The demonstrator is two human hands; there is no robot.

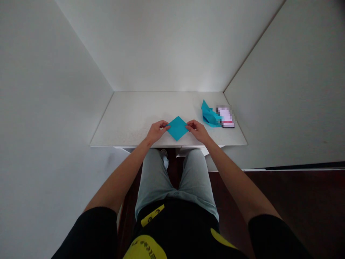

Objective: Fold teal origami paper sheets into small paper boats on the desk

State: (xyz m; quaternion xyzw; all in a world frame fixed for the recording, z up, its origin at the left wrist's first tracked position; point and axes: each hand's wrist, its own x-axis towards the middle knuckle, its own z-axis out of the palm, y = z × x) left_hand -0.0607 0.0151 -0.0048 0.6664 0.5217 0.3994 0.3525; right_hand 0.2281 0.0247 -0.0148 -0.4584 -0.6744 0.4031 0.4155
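A blue sheet of folded paper (177, 128), diamond-shaped in outline, is held over the near part of the white desk (129, 111). My left hand (158, 131) pinches its left corner between thumb and fingers. On the opposite side, my right hand (198, 131) grips the right corner the same way. One point of the diamond faces away from me and one faces me. Whether the paper touches the desk, I cannot tell. How its layers are folded underneath is hidden.
To the right on the desk stands a folded blue paper shape (209, 116) with a pointed tip. Beside it lies a phone (226, 117), its screen pixelated. White walls close in the desk at the back and both sides. My legs are below the front edge.
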